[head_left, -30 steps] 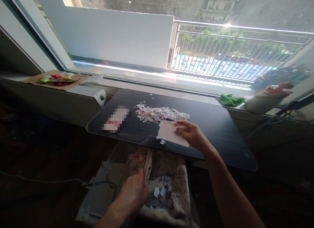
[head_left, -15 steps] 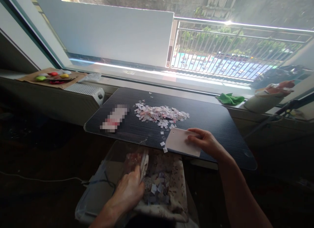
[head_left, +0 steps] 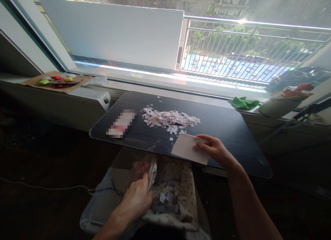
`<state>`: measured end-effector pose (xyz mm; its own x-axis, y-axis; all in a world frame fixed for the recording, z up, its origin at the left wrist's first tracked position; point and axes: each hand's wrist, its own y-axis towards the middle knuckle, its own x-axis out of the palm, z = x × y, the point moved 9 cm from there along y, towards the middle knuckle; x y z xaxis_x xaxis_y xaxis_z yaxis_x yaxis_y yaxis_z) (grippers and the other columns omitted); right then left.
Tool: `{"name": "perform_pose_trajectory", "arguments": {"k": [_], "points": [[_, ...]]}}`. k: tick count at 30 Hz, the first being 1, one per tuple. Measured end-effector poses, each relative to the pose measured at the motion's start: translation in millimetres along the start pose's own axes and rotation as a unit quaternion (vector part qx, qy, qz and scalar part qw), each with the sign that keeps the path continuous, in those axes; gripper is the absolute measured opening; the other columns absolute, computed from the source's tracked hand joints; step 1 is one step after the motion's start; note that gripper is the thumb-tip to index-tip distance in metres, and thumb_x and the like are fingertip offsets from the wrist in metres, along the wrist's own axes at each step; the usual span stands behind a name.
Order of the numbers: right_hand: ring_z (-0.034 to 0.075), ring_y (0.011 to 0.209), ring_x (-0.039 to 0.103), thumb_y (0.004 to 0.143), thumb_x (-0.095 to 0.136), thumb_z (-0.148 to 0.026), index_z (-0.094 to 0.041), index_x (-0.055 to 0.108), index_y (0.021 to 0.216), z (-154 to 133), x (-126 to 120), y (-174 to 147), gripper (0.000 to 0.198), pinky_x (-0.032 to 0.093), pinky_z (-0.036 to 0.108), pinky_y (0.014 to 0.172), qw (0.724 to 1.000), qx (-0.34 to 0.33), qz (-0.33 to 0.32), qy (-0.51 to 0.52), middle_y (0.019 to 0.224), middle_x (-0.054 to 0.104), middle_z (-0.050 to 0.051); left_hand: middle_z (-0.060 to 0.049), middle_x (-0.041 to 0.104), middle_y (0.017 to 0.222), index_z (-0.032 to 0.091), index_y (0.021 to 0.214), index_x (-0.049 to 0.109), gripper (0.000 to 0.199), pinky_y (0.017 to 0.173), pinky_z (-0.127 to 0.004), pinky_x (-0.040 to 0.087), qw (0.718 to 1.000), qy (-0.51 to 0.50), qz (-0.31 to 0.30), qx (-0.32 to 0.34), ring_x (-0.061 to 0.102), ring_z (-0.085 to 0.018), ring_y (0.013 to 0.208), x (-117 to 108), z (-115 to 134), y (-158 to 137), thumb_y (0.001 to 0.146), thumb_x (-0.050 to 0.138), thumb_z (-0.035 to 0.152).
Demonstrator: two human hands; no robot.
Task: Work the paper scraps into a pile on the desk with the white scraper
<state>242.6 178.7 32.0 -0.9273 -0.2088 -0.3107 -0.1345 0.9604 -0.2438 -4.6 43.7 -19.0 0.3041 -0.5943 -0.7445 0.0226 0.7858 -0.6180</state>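
Observation:
In my right hand (head_left: 213, 148) is a thin white plastic scraper (head_left: 190, 148), pinched along its right side. It lies nearly flat at the front edge of the dark table (head_left: 227, 129). Beyond the scraper spreads a pile of small white and pinkish paper squares (head_left: 170, 121), and one loose square (head_left: 171, 139) lies just left of it. Below the table edge, my left hand (head_left: 138, 197) is closed on the rim of an open spotted bag (head_left: 190, 195). Paper scraps (head_left: 165, 197) show inside that bag. The fingertips of my left hand are partly hidden by the rim.
A blurred-out pink and white packet (head_left: 121, 124) lies on the table's left. Beside the bag stands a translucent plastic bin (head_left: 90, 212). A radiator (head_left: 90, 95), a green cloth (head_left: 244, 103) and a pot (head_left: 281, 105) line the window side. A white cable (head_left: 51, 188) runs across the floor.
The scraper has slid slightly left along the table edge. Two paper squares that lay by the edge no longer show on the table. My left hand stays on the bag rim.

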Motion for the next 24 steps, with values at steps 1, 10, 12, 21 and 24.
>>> {"name": "perform_pose_trajectory", "arguments": {"k": [1,10,12,21,24], "points": [[0.017,0.063,0.065,0.065,0.067,-0.038,-0.014,0.063,0.108,-1.5,-4.4,0.2,0.049,0.05,0.024,0.053,1.0,-0.009,0.022,-0.001,0.077,0.071,0.004,-0.013,0.065,0.096,0.013,0.108,0.046,0.034,0.073,-0.032,0.04,1.0,0.001,0.004,0.004,0.061,-0.026,0.092,0.3,0.4,0.6,0.076,0.036,0.016],[0.016,0.062,0.061,0.066,0.061,-0.039,-0.014,0.065,0.102,-10.8,-21.5,-0.8,0.044,0.048,0.024,0.053,0.985,-0.048,0.156,-0.055,0.075,0.068,0.003,-0.011,0.065,0.092,0.014,0.105,0.047,0.033,0.075,-0.032,0.042,0.998,0.037,0.015,0.058,0.062,-0.025,0.091,10.2,24.2,5.6,0.074,0.038,0.015],[0.015,0.062,0.06,0.066,0.06,-0.039,-0.014,0.065,0.101,-11.4,-11.4,-1.8,0.043,0.047,0.023,0.053,0.987,-0.048,0.141,-0.06,0.075,0.068,0.003,-0.012,0.066,0.091,0.014,0.106,0.046,0.035,0.075,-0.034,0.043,0.997,0.042,0.019,0.069,0.062,-0.026,0.09,12.0,33.3,5.3,0.073,0.039,0.014],[0.015,0.061,0.059,0.068,0.058,-0.039,-0.014,0.064,0.103,-19.4,1.6,1.6,0.043,0.048,0.024,0.054,0.984,-0.071,0.151,-0.054,0.074,0.067,0.003,-0.014,0.066,0.092,0.012,0.106,0.045,0.034,0.074,-0.034,0.046,0.994,0.045,0.001,0.096,0.063,-0.027,0.089,16.9,49.9,3.3,0.072,0.04,0.012],[0.015,0.063,0.059,0.068,0.058,-0.04,-0.015,0.065,0.102,-23.4,-5.2,1.6,0.042,0.048,0.024,0.056,0.978,-0.077,0.179,-0.073,0.075,0.066,0.003,-0.014,0.066,0.092,0.012,0.106,0.046,0.035,0.076,-0.035,0.046,0.995,0.047,0.003,0.091,0.063,-0.028,0.09,16.2,49.1,3.4,0.072,0.041,0.013]]}}
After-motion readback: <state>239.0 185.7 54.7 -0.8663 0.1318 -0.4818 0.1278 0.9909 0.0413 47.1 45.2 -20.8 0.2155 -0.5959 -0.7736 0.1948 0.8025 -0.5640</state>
